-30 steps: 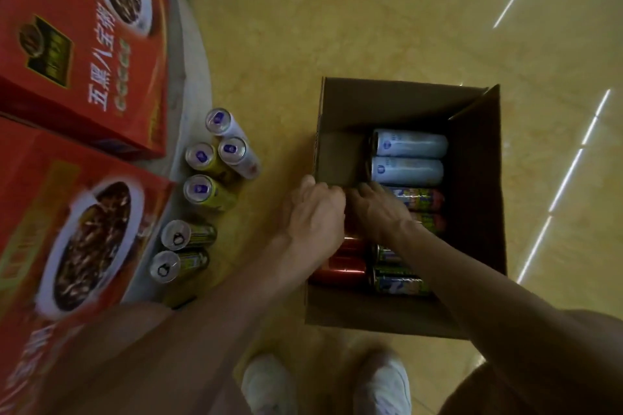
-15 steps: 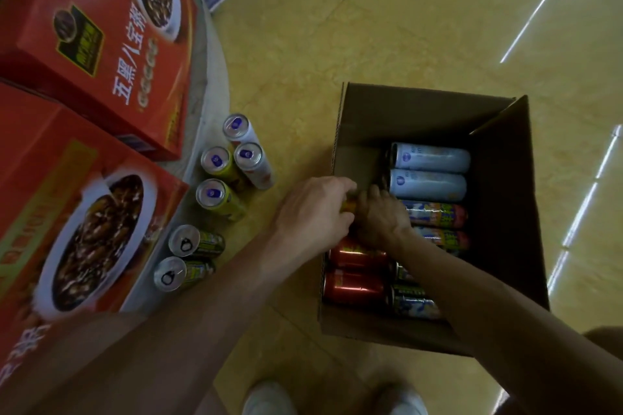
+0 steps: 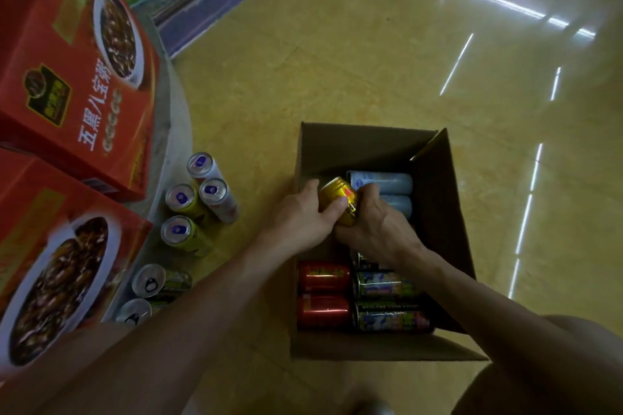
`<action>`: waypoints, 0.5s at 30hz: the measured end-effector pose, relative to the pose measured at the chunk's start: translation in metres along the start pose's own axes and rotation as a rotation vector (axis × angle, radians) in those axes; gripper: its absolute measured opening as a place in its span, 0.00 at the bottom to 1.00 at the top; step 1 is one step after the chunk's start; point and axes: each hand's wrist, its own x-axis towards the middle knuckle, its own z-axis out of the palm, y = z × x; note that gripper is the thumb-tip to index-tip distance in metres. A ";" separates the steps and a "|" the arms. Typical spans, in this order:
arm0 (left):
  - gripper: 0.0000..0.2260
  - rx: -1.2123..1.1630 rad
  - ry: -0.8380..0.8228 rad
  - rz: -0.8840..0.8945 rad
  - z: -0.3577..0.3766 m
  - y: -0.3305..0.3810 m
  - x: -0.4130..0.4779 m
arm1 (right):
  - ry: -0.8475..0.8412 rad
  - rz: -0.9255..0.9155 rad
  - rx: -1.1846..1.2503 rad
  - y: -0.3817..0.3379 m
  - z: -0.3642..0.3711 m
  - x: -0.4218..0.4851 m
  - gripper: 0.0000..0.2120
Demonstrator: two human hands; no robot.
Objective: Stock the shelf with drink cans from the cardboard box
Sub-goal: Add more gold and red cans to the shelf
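Left hand [image 3: 301, 217], right hand [image 3: 379, 224] grasp yellow can [image 3: 339, 194] over box [image 3: 445, 246]; carton [image 3: 50, 27] reads 五黑八宝粥

Left hand [image 3: 300, 217] and right hand [image 3: 379, 229]: both bare. Knuckle and tendon ridges show on the back of the right one. Back from the fingers [image 3: 312, 186], both wrists and forearms [image 3: 209, 307] run bare to the frame edge. Well behind the fingers, low right: rounded knee [image 3: 526, 381], too dim to read any clothing. Straight below the fingers, at the bottom edge: pale shoe toe [image 3: 369, 409], blurred, colour greyish-white, no detail readable.
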 end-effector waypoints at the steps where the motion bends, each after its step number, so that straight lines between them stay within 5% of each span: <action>1: 0.29 -0.055 -0.015 0.006 -0.001 0.002 0.000 | 0.008 -0.002 0.054 -0.005 -0.004 -0.006 0.30; 3: 0.23 -0.252 -0.027 0.025 -0.002 0.002 -0.001 | 0.015 0.000 0.166 -0.011 -0.010 -0.017 0.31; 9: 0.25 -0.806 0.064 0.056 -0.003 0.003 -0.003 | -0.051 0.060 0.580 -0.022 -0.021 -0.035 0.29; 15: 0.23 -1.015 0.095 0.080 -0.014 0.003 -0.005 | -0.204 0.108 0.888 -0.028 -0.021 -0.029 0.31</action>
